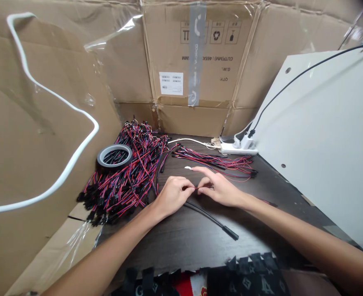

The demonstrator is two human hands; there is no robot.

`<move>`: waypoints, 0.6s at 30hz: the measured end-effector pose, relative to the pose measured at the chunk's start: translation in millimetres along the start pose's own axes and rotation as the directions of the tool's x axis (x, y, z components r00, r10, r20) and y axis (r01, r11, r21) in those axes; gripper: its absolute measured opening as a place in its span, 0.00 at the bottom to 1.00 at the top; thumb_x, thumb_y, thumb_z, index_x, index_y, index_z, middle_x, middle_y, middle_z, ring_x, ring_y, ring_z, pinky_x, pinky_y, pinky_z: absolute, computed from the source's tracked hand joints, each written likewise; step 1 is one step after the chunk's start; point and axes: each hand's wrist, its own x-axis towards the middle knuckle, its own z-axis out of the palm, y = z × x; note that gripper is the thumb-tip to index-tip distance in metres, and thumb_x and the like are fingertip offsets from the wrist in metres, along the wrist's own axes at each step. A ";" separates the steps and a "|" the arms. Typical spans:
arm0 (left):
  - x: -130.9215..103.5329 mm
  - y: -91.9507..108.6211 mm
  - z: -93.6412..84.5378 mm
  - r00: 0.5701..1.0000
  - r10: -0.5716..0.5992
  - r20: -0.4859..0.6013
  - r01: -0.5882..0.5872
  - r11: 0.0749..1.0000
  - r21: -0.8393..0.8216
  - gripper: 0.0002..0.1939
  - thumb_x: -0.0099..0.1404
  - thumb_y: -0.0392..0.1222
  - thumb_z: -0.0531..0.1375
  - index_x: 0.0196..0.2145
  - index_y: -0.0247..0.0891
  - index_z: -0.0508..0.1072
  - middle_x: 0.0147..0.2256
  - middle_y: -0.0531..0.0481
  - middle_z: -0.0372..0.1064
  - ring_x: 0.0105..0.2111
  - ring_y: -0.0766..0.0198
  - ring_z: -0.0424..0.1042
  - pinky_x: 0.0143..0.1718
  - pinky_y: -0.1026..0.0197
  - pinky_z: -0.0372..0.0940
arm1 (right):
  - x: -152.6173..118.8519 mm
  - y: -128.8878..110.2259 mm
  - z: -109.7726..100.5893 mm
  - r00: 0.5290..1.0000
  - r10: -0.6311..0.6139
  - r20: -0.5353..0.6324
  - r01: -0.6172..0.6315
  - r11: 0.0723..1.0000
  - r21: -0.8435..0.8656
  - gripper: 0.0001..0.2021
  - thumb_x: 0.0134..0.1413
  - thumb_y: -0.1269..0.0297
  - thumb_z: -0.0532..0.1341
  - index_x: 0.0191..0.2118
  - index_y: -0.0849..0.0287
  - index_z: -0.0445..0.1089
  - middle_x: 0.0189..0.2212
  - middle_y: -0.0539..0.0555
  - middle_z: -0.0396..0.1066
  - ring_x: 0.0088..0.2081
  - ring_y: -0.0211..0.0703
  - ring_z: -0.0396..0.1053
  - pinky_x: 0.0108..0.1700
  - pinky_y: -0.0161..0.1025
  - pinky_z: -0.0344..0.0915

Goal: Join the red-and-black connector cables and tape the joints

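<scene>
My left hand point(173, 194) is closed in a pinch over the middle of the dark table, on one end of a thin red wire point(196, 188). From the other side, my right hand point(221, 190) pinches the same wire between thumb and fingers, its index finger stretched out. A small white piece point(188, 167) sits at that fingertip; whether it is stuck on or lies behind it I cannot tell. Below my hands, a black cable point(204, 211) with a thick black connector point(230, 232) lies on the table and passes under my left hand. My fingers hide the wire's ends.
On the left is a large heap of red-and-black wires point(138, 164) with a tape roll point(115, 165) on top. A smaller wire bundle point(212, 158) lies behind my right hand. At the back stands a white power strip point(238, 150). Cardboard walls point(194, 119) and a white panel point(320, 123) enclose the table.
</scene>
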 end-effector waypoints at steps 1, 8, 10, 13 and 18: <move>0.1 -0.7 0.4 1.000 0.013 -0.011 -0.013 1.000 0.014 0.09 0.60 0.31 0.58 0.28 0.33 0.79 0.28 0.49 0.76 0.28 0.67 0.71 0.33 0.66 0.60 | 0.1 0.6 -1.3 1.000 -0.003 -0.008 0.003 1.000 -0.011 0.31 0.55 0.73 0.56 0.64 0.55 0.48 0.33 0.49 0.75 0.34 0.37 0.71 0.41 0.36 0.64; 2.0 -3.5 1.7 1.000 -0.017 -0.006 0.017 0.999 0.036 0.09 0.59 0.30 0.58 0.27 0.33 0.79 0.27 0.49 0.75 0.27 0.68 0.70 0.31 0.66 0.59 | 6.2 -4.5 -16.4 0.986 -0.113 -0.126 0.083 0.971 -0.225 0.04 0.52 0.69 0.61 0.35 0.60 0.68 0.37 0.55 0.71 0.39 0.41 0.67 0.40 0.38 0.62; 2.1 -2.9 1.4 1.000 -0.021 0.001 0.021 0.999 0.036 0.09 0.58 0.30 0.58 0.27 0.33 0.79 0.27 0.50 0.75 0.27 0.68 0.70 0.31 0.66 0.59 | 9.3 -8.5 -17.8 0.995 -0.073 -0.066 0.056 0.971 -0.230 0.02 0.52 0.70 0.61 0.30 0.60 0.67 0.28 0.50 0.70 0.30 0.36 0.65 0.36 0.35 0.61; 1.9 -2.1 1.0 0.999 -0.032 0.013 0.031 0.999 0.032 0.09 0.58 0.30 0.58 0.27 0.33 0.79 0.26 0.50 0.75 0.26 0.68 0.69 0.31 0.67 0.58 | 13.6 -11.5 -16.5 0.998 -0.055 -0.014 0.051 0.972 -0.230 0.03 0.49 0.73 0.61 0.28 0.61 0.67 0.25 0.48 0.69 0.28 0.35 0.63 0.34 0.33 0.59; 1.4 -2.1 1.1 0.997 -0.068 0.030 0.068 0.998 0.009 0.09 0.58 0.31 0.58 0.27 0.33 0.79 0.25 0.51 0.74 0.24 0.69 0.67 0.29 0.67 0.56 | 18.9 -7.5 -11.3 0.999 -0.052 -0.004 0.050 0.964 -0.263 0.04 0.48 0.74 0.61 0.28 0.61 0.66 0.25 0.48 0.68 0.28 0.34 0.62 0.33 0.32 0.58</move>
